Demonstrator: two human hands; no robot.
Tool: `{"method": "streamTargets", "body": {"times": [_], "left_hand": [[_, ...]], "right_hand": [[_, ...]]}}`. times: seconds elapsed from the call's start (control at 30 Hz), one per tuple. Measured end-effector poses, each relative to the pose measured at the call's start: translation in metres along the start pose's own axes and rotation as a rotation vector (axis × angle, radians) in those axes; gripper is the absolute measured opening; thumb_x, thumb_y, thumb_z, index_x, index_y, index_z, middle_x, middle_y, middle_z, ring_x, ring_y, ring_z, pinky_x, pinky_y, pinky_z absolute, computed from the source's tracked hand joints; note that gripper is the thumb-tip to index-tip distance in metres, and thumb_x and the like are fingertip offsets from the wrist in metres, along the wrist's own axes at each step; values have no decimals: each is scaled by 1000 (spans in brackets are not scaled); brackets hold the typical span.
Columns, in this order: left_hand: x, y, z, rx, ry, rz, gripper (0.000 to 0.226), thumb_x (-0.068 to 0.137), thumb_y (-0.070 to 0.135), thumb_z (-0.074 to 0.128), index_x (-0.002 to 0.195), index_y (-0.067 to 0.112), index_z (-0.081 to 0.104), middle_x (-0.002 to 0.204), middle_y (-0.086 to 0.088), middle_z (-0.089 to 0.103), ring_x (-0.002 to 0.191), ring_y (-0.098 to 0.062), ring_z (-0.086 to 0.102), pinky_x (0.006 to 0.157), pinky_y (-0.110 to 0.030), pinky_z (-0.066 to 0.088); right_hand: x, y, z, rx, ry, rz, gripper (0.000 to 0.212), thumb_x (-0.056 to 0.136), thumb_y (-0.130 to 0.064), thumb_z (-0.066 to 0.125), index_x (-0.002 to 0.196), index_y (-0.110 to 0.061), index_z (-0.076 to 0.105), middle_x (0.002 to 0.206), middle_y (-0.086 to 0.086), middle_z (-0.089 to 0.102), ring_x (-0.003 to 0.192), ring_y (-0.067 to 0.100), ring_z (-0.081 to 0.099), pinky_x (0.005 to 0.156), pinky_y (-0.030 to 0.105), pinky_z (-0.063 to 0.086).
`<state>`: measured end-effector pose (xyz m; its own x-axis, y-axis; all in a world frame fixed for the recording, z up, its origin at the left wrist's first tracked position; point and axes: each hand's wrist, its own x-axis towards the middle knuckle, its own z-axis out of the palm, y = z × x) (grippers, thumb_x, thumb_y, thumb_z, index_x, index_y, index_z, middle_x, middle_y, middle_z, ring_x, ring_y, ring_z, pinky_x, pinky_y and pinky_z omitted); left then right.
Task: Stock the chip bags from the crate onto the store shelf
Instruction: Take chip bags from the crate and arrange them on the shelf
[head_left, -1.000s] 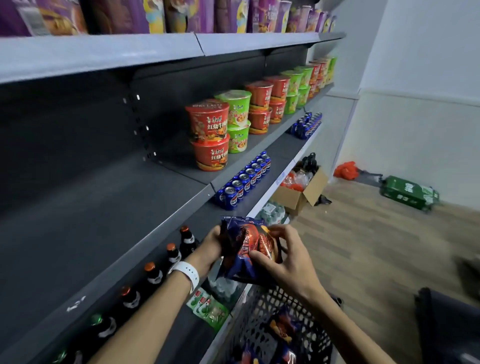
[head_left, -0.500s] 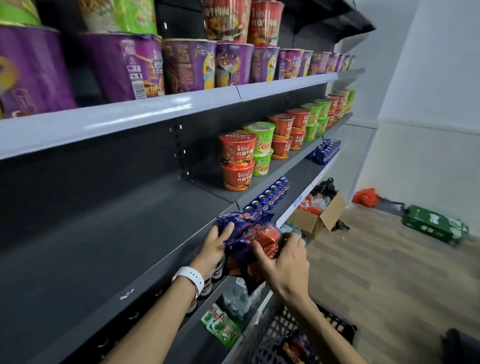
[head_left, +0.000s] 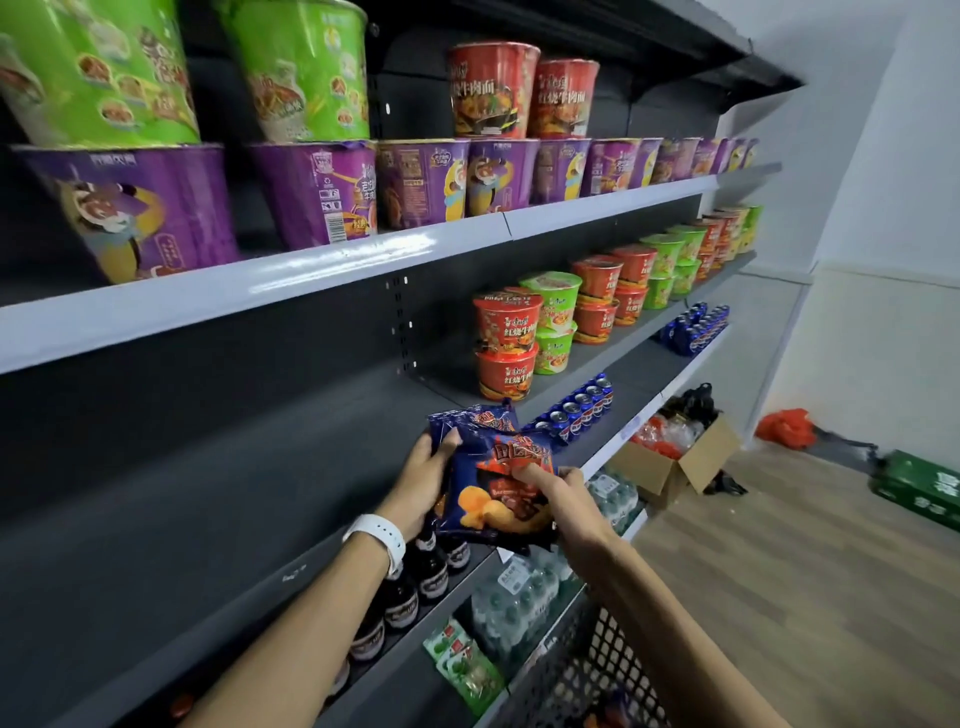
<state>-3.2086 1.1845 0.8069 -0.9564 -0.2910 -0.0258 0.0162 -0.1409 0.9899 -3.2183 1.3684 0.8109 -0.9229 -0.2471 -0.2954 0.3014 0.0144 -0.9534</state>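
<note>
In the head view, both hands hold a small bunch of blue chip bags (head_left: 498, 483) at the front edge of the dark middle shelf (head_left: 218, 483). The left hand (head_left: 428, 470), with a white watch (head_left: 376, 538) on its wrist, grips the bags from the left, thumb curled over their upper edge. The right hand (head_left: 563, 493) grips them from the right, its forefinger laid across the front bag. The bags stand roughly upright, slightly fanned, the rear ones poking up behind the front one. Whether they touch the shelf cannot be told.

On the same shelf to the right stand red and green noodle bowls (head_left: 506, 340), stacked two high. The shelf above carries purple cups (head_left: 317, 195) with green and red cups on top. Below the hands sit dark bottles (head_left: 431, 569), blue cans (head_left: 576, 408) and packs of water (head_left: 514, 595). The black mesh crate (head_left: 592, 670) shows at the bottom edge, with more bags in it. A cardboard box (head_left: 675, 462) lies on the wooden floor (head_left: 779, 597) further along.
</note>
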Motion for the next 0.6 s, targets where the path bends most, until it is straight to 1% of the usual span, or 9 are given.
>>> {"method": "streamTargets", "body": {"times": [0.07,0.13,0.23,0.3,0.33,0.4,0.5,0.53,0.6], "left_hand": [[-3,5,2,12,-6,7,17,101,29,47,111,22,59,106,-6,71,92,-20,68,79,-34,53],[-7,7,7,12,-9,2,18,102,26,47,117,20,55,104,-6,69,87,-18,67,73,-32,52],[-13,12,17,-31,-24,-35,20,99,26,52,116,16,52,103,-15,66,85,-25,66,81,-40,53],[-16,17,23,-131,-50,-146,41,95,46,49,117,12,57,105,-21,67,90,-32,66,88,-46,52],[-19,21,26,-159,-53,-195,51,97,53,38,116,12,60,102,-19,70,91,-32,67,86,-43,53],[-20,23,27,-199,-114,-228,59,101,53,23,115,11,61,93,-11,75,84,-24,71,73,-34,55],[-26,24,28,-192,-87,-217,62,101,51,19,112,7,61,91,-14,74,77,-23,72,63,-30,59],[-30,28,32,-182,-48,-181,60,101,51,24,114,5,60,98,-18,72,81,-26,71,66,-32,60],[-29,27,32,-168,-7,-115,55,96,50,42,126,4,53,118,-27,64,96,-34,66,85,-43,57]], "right_hand": [[0,-3,-7,-1,-62,5,76,72,-46,83,127,-14,42,116,9,65,97,24,69,67,35,57],[2,-3,-15,26,-142,-8,84,63,-50,88,130,-14,51,113,7,72,98,24,72,74,36,58],[2,-3,-19,62,-231,-43,93,56,-53,91,132,-15,55,112,8,75,101,26,73,82,37,58],[0,-2,-21,95,-259,-43,90,62,-51,90,135,-14,52,117,12,72,104,29,71,86,40,58],[-1,-3,-22,105,-279,-29,86,65,-52,89,134,-13,54,118,13,72,106,31,71,91,43,57],[-5,-5,-23,74,-322,9,80,66,-59,85,127,-11,64,115,13,73,107,32,70,101,47,52],[-10,-11,-23,9,-273,-5,80,60,-61,87,121,-15,66,108,7,76,100,27,73,97,47,55],[-12,-14,-24,31,-253,-29,78,61,-57,89,121,-15,64,107,6,76,97,26,74,93,46,57],[-15,-19,-27,80,-223,-96,78,59,-51,92,122,-16,62,107,7,76,96,26,74,89,46,59]]}}
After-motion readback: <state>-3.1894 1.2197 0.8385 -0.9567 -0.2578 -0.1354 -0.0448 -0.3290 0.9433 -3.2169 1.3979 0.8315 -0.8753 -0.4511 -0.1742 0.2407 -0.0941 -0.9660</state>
